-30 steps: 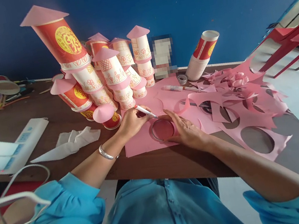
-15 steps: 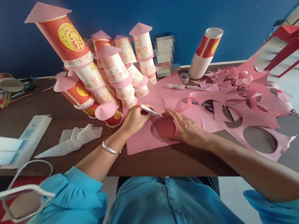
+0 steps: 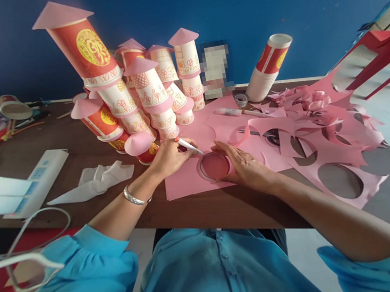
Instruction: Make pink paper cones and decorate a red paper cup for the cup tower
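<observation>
My left hand [image 3: 170,158] is closed around a white marker [image 3: 189,145], its tip pointing down toward the edge of a round, see-through lid or ring [image 3: 214,166]. That round piece lies flat on a pink paper sheet [image 3: 182,184]. The thumb and fingers of my right hand [image 3: 247,166] grip its right side and press it against the paper. Just beyond my left hand stands a short red cup with a pink cone roof [image 3: 138,145]. Whether the marker tip touches the paper is hard to tell.
Tall paper-cup towers [image 3: 147,86] with pink cone roofs stand behind my left hand. Pink paper scraps [image 3: 314,135] with round holes cover the right side. A cup stack [image 3: 268,67], tape roll [image 3: 242,100], crumpled tissue [image 3: 99,179] and power strip [image 3: 40,180] also lie about.
My left hand and the marker have shifted a little left and toward me along the lid's edge. My right hand and the round piece have stayed in place.
</observation>
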A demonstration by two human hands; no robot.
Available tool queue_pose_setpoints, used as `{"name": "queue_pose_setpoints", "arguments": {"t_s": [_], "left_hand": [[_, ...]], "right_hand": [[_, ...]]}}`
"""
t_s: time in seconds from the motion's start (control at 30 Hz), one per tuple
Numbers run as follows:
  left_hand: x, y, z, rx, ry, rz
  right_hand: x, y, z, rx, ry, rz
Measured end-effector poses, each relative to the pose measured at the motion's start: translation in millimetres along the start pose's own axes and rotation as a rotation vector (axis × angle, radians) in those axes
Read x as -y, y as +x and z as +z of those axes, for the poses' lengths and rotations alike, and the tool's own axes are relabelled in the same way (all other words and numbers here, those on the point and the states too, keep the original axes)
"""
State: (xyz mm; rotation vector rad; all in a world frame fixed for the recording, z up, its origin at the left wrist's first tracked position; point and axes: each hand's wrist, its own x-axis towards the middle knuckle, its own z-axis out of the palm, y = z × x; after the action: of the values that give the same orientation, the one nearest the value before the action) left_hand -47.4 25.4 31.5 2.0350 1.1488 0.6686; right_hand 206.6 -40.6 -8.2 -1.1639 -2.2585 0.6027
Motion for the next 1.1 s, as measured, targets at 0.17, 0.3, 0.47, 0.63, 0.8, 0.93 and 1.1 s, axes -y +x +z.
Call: {"name": "queue_pose_setpoints", "arguments": {"t_s": [0.17, 0.3, 0.47, 0.63, 0.8, 0.93, 1.1], "left_hand": [[-3, -16, -0.9, -0.076, 0.081, -0.037], [-11, -34, 2.2, -0.110, 0.122, -0.044], [-18, -55, 9.0, -0.195, 0.155, 0.005], [-21, -74, 17.8, -0.263, 0.268, 0.082], [-22, -89, 31.1, -0.349, 0.390, 0.216], [-20, -97, 41.7, -0.408, 0.455, 0.357], [-23, -104, 48.9, -0.379, 0.542, 0.437]], "right_hand": [[-4, 0, 3, -0.018, 0.005, 0.002], [-7, 0, 5, -0.022, 0.010, -0.009], [-7, 2, 6, -0.009, -0.013, 0.020], [-8, 3, 8, -0.016, -0.060, 0.006], [-6, 3, 9, -0.024, -0.050, 0.044], [-5, 4, 5, 0.005, -0.001, 0.056], [-9, 3, 5, 0.017, 0.043, 0.045]]}}
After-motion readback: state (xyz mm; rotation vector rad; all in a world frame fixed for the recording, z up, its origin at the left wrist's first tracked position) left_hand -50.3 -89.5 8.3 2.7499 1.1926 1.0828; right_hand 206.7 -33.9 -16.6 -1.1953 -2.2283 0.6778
